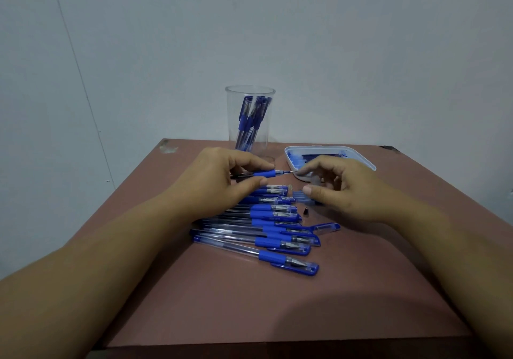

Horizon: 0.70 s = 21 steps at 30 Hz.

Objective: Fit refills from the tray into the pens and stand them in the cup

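Note:
My left hand (222, 175) grips an uncapped pen (263, 174) by its blue grip and holds it level above the table. A refill's thin tip (290, 172) sticks out of the pen toward the right. My right hand (338, 186) hovers beside it with loosely curled fingers, and its index fingertip touches the refill tip while the thumb stays apart. The clear cup (249, 121) stands behind with several blue pens in it. The white tray (361, 158) of refills sits at the back right.
Several capped blue pens (277, 228) lie in a row on the brown table (249, 303) under my hands. A loose blue cap (326, 227), a small dark nose cone (307, 210) and another cap (299, 195) lie by my right thumb. A wall is close behind.

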Motion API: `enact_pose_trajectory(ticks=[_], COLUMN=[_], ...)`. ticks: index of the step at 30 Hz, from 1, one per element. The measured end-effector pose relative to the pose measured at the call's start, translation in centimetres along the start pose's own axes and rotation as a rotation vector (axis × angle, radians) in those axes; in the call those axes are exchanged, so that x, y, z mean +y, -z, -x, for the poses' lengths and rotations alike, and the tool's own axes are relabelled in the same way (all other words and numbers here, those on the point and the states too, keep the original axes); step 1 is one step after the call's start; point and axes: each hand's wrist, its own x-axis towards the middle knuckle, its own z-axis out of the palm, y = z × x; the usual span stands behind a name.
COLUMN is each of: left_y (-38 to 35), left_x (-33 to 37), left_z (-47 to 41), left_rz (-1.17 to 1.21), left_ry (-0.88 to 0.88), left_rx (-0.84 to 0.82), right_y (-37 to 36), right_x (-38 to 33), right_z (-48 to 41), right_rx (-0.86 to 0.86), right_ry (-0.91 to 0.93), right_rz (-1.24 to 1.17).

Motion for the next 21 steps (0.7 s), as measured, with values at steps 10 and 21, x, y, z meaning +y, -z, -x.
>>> enact_pose_trajectory(ticks=[10, 21], left_y=[0.1, -0.1], left_x=[0.2, 0.4], left_z=[0.1, 0.2], left_rz=[-0.01, 0.015], left_ry=[0.017, -0.006], left_rx=[-0.003, -0.004], right_y=[0.1, -0.3], right_x=[-0.4, -1.2], right_z=[0.1, -0.2], right_rx=[-0.119, 0.218], right_ry=[-0.064, 0.081], right_rz=[0.075, -0.299])
